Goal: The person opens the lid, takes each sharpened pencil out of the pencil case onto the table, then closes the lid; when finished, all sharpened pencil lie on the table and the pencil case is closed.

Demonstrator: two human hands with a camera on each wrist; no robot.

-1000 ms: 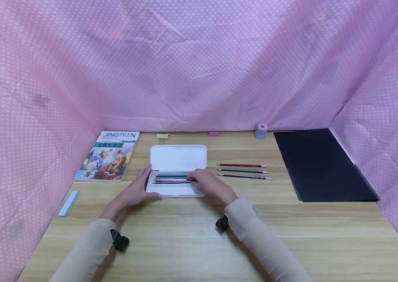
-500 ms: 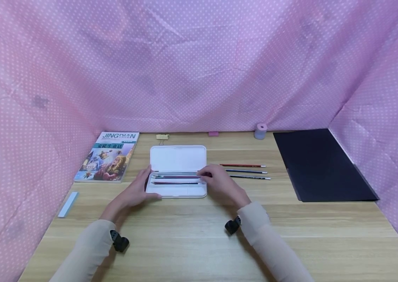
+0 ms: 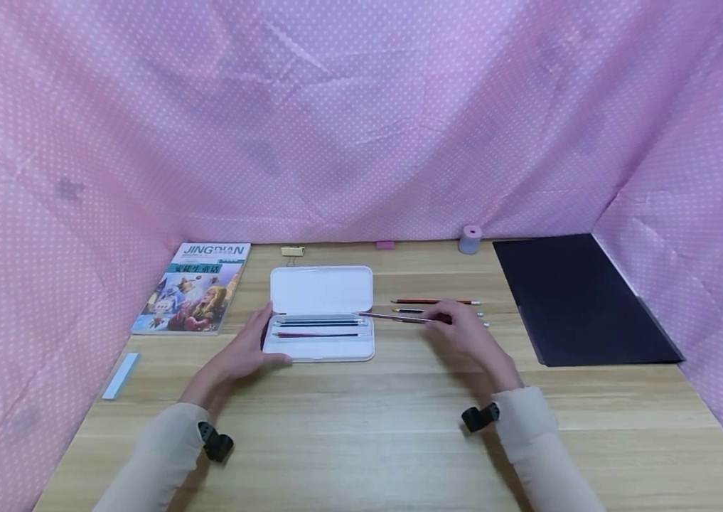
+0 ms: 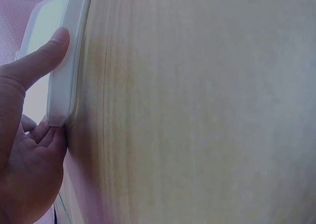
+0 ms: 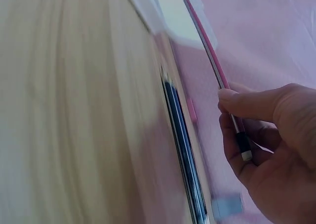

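Observation:
An open white pencil case [image 3: 319, 350] lies on the table in the head view, lid leaning back. Several pencils [image 3: 319, 323] lie inside. My left hand [image 3: 242, 352] holds the case's left end, thumb along the front wall and fingers at the corner, as the left wrist view shows. To the right of the case, my right hand [image 3: 466, 334] pinches a red-and-dark striped pencil [image 5: 207, 46] near its white eraser end, tip pointing left toward the case. Beneath that hand lie a red pencil [image 3: 431, 301] and two dark pencils [image 5: 182, 135], partly hidden in the head view.
A magazine [image 3: 191, 288] and a pale blue strip [image 3: 121, 377] lie at the left. Along the back are a binder clip [image 3: 293, 251], a pink block [image 3: 385, 245] and a small pinkish-blue cylinder [image 3: 470, 240]. A black folder [image 3: 585, 302] covers the right side.
My right hand has lifted a striped pencil out of the case and carried it right, over the pencils on the table. The left hand keeps its hold on the case.

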